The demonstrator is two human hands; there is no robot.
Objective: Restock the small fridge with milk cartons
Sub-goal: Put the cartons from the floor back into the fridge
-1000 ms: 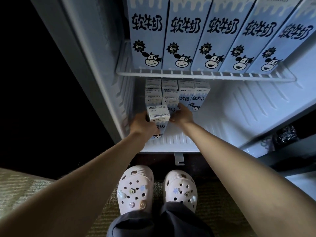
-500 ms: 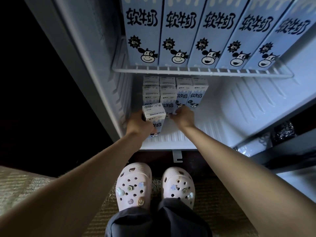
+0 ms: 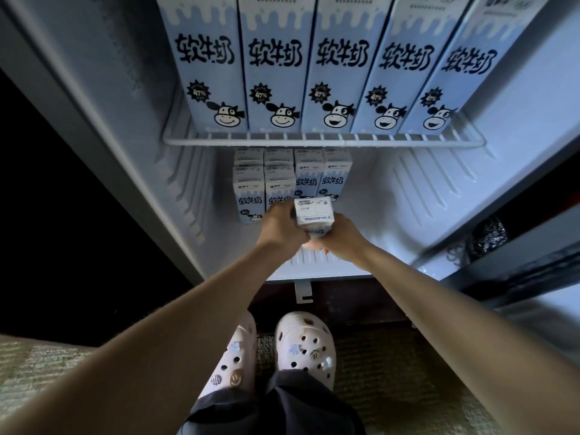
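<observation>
A small pale-blue milk carton (image 3: 314,211) is upright in the fridge's lower compartment, held from both sides. My left hand (image 3: 282,229) grips its left face and my right hand (image 3: 340,238) its right face and base. Right behind it stand several small cartons (image 3: 248,196) in rows on the fridge floor (image 3: 386,246), filling the left and middle. Several tall cartons (image 3: 339,67) with cow faces line the wire shelf (image 3: 320,140) above. The held carton's lower part is hidden by my fingers.
The fridge's left wall (image 3: 185,189) has ribbed shelf guides. Floor space lies to the right of the small cartons. The open door (image 3: 518,262) is at the right, with a dark foil bag (image 3: 486,237) in it. My white clogs (image 3: 301,350) stand on a carpet below.
The carton has shifted from the front left to the right, in front of the middle rows. My right hand, which touched the rows before, now grips it together with my left.
</observation>
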